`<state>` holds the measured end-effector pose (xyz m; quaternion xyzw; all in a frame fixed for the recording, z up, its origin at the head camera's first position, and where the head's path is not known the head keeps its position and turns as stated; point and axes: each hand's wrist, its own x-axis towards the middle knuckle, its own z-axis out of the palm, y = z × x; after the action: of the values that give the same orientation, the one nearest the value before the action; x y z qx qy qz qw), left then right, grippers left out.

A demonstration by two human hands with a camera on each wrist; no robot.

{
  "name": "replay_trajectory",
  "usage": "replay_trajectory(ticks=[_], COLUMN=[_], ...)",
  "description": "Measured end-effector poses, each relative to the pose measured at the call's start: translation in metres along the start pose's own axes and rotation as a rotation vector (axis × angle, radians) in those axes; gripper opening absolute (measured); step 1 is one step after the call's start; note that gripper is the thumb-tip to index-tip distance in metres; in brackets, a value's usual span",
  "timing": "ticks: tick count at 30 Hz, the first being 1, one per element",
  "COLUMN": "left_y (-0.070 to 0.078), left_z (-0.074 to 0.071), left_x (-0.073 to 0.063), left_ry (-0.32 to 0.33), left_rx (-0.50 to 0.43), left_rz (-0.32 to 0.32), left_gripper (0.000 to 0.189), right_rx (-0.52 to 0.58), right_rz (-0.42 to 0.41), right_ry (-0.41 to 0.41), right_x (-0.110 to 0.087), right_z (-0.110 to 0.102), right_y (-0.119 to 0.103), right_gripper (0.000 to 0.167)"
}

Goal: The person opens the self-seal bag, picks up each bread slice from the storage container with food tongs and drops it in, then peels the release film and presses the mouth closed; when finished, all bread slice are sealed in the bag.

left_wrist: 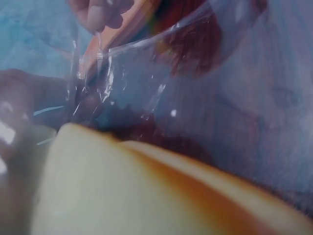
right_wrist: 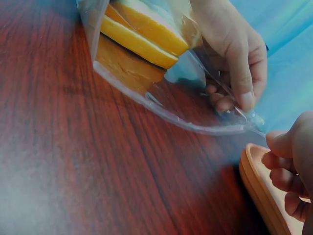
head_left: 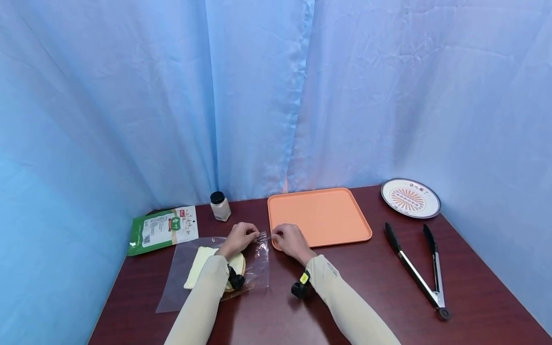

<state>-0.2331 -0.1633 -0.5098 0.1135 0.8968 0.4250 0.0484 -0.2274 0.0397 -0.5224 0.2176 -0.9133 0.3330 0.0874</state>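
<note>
A clear plastic bag (head_left: 172,290) lies on the left of the table with slices of bread (head_left: 197,266) inside. My left hand (head_left: 238,238) pinches the bag's far right corner between thumb and fingers. Just to its right, my right hand (head_left: 291,240) pinches the tip of that same corner, its fingers curled, beside the orange tray. In the right wrist view the bag's edge (right_wrist: 168,117) bows open below the stacked bread (right_wrist: 142,36). Pale bread with a brown crust (left_wrist: 98,181) fills the bottom of the left wrist view, blurred.
An orange tray (head_left: 319,215) sits at the back middle. A black-lidded jar (head_left: 221,211) and a green-and-white packet (head_left: 161,230) stand and lie at back left. To the right are a patterned plate (head_left: 424,208) and spread tongs (head_left: 416,278). Blue curtains surround the table.
</note>
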Motion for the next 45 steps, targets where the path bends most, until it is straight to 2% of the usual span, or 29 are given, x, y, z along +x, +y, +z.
replay_trajectory(ticks=[8,15,32,45], left_y=[-0.002,-0.003,-0.002,-0.003], left_z=[0.001,0.001,0.002,0.002], left_x=[-0.001,-0.002,0.0,-0.001], left_ry=[0.008,0.016,0.021,0.028], left_rx=[-0.023,-0.026,-0.056,-0.052], left_rz=[-0.028,-0.036,-0.063,-0.054], left_gripper=[0.012,0.013,0.014,0.014], right_rx=[0.063,0.102,0.145,0.154], right_rz=[0.081,0.077,0.131,0.16], right_ry=[-0.001,0.004,0.035,0.057], right_x=[-0.006,-0.012,-0.028,-0.041], right_z=[0.0,-0.007,-0.019,-0.03], right_y=[0.007,0.009,0.019,0.024], right_gripper=[0.008,0.008,0.01,0.008])
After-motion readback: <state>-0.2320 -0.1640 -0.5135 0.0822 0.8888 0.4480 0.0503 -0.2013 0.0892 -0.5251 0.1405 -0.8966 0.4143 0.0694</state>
